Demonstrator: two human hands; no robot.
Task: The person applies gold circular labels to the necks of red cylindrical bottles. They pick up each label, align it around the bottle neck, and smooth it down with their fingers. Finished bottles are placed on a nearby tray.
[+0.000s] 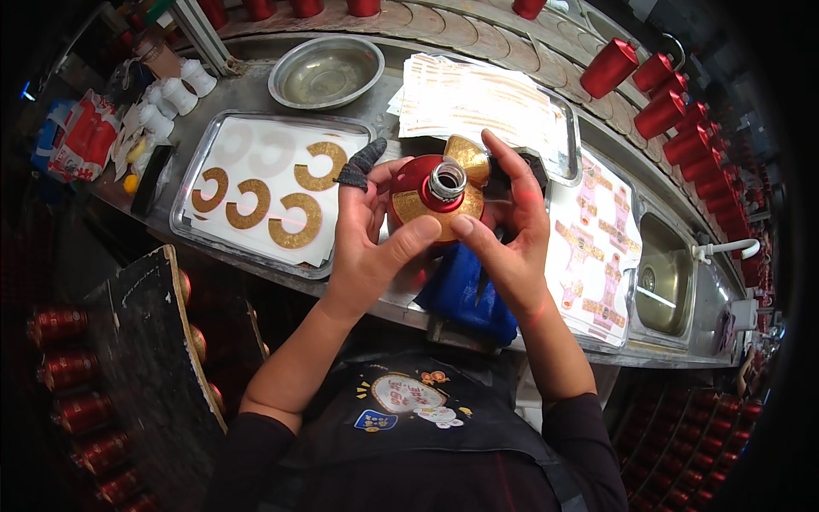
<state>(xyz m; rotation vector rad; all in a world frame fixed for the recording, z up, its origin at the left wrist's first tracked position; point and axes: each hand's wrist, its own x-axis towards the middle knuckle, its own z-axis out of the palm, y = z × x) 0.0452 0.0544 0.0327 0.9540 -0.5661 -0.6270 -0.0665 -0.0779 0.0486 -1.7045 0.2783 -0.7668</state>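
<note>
A red bottle (409,177) with a bare silver threaded neck stands between my hands, its mouth toward me. A gold curved decal (408,208) lies around its shoulder; one end sticks up beside the neck on the far right. My left hand (363,247) cups the bottle's left side, thumb pressed on the decal, with a dark cover on one fingertip. From the right, my right hand (525,239) grips the bottle, its thumb also on the decal and its index finger raised. The fingers underneath are partly hidden. Below the bottle is a blue cloth-like piece (469,294).
Left, a metal tray (181,200) carries a sheet of gold C-shaped decals (294,220). A metal bowl (327,72) and stacked printed sheets (478,98) sit behind. At right are more decal sheets (597,256) and a sink (664,273). Red bottles (610,68) line the far conveyor.
</note>
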